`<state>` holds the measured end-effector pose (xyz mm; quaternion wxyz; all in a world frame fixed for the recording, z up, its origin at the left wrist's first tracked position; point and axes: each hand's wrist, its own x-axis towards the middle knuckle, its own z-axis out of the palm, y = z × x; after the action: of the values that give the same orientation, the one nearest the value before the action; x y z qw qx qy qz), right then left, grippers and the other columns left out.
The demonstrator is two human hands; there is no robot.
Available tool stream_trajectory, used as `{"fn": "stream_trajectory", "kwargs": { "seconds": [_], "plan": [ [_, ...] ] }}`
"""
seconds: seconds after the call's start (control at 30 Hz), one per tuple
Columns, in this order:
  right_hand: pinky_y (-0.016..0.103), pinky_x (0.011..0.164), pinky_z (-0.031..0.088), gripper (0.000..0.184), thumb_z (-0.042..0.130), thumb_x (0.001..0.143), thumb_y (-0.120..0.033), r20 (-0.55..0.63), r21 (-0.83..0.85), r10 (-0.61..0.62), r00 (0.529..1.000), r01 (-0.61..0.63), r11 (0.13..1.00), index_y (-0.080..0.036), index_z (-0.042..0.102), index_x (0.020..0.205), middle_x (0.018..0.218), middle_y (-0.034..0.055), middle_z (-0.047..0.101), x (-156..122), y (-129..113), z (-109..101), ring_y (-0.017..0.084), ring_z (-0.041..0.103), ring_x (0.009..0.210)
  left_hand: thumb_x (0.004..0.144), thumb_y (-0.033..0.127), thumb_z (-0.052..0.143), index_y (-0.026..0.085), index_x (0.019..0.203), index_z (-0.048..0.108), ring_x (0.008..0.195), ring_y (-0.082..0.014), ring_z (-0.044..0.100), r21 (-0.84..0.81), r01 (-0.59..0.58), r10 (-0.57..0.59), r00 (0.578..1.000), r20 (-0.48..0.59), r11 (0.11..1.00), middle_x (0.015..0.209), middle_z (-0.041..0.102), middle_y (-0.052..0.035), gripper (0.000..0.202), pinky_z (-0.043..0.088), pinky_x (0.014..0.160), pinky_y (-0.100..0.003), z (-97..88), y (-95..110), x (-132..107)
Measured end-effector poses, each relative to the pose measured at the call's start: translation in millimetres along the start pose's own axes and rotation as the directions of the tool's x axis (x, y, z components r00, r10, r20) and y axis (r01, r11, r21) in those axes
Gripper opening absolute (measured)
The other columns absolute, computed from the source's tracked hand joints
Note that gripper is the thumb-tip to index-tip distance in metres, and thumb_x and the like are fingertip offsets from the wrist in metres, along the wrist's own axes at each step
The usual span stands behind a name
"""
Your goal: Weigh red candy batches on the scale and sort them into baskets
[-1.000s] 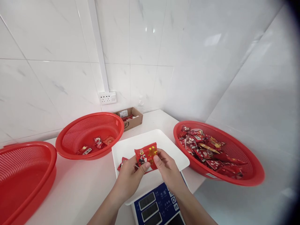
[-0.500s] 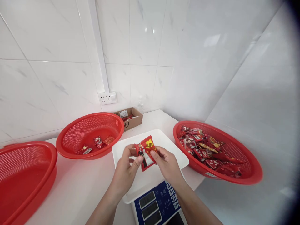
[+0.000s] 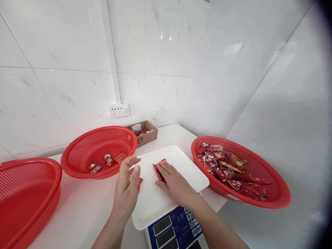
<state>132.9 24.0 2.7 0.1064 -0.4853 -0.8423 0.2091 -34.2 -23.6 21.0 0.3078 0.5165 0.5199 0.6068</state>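
A red packet (image 3: 159,173) with a dark printed patch lies on the white scale tray (image 3: 178,159), partly covered by my right hand (image 3: 172,183). The fingers of that hand rest flat over the packet, and its thumb is stretched out to the side. My left hand (image 3: 127,185) is raised at the tray's left edge, thumb and forefinger apart. Past its thumb shows the edge of another red packet (image 3: 140,184); whether the hidden fingers touch it, I cannot tell. Below the tray is the scale's blue panel (image 3: 178,221) with displays and keys.
At right, a red basket (image 3: 280,183) holds many small packets. Back left stands a red basket (image 3: 77,148) with several packets; another red basket (image 3: 23,207) is at far left. A cardboard box (image 3: 149,136) sits by the wall under a power socket (image 3: 119,110).
The red packet held between both hands has come down onto the tray under my right hand. My left hand has let go of it and moved left; a second red edge now shows there.
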Motion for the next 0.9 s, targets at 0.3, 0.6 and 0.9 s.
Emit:
{"fn": "stream_trajectory", "kwargs": {
  "seconds": [0.3,0.6,0.9],
  "plan": [
    [0.045,0.112,0.018,0.063,0.046,0.087,-0.045,0.094,-0.170,-0.027,0.995,0.043,0.984,-0.011,0.036,0.139,0.147,0.0144,0.030,8,-1,-5,0.027,0.026,0.136,0.089,0.048,0.043,0.025,0.109,0.049,0.113,-0.0221,0.049,-0.017,0.013,-0.012,1.000,0.015,1.000,0.118,0.054,-0.0072,0.032,0.049,0.078,-0.031,-1.3,-3,2],
    [0.048,0.107,0.024,0.056,0.044,0.087,-0.048,0.059,-0.230,-0.079,0.995,0.091,0.969,-0.012,0.051,0.129,0.134,0.0152,0.050,13,-4,-13,0.029,0.042,0.125,0.090,0.048,0.041,0.024,0.110,0.047,0.108,-0.0215,0.052,-0.003,0.011,-0.011,0.997,0.072,1.000,0.116,0.054,-0.0083,0.032,0.046,0.085,-0.036,-0.6,0,-2],
    [0.046,0.099,0.033,0.050,0.051,0.081,-0.053,0.032,-0.216,-0.101,0.994,0.106,0.971,-0.016,0.061,0.114,0.123,0.0137,0.057,16,-4,-17,0.030,0.049,0.114,0.089,0.045,0.044,0.023,0.103,0.055,0.099,-0.0211,0.057,0.047,0.005,-0.010,0.994,0.105,0.999,0.109,0.059,-0.0066,0.028,0.047,0.082,-0.034,1.4,4,-3]
  ]
}}
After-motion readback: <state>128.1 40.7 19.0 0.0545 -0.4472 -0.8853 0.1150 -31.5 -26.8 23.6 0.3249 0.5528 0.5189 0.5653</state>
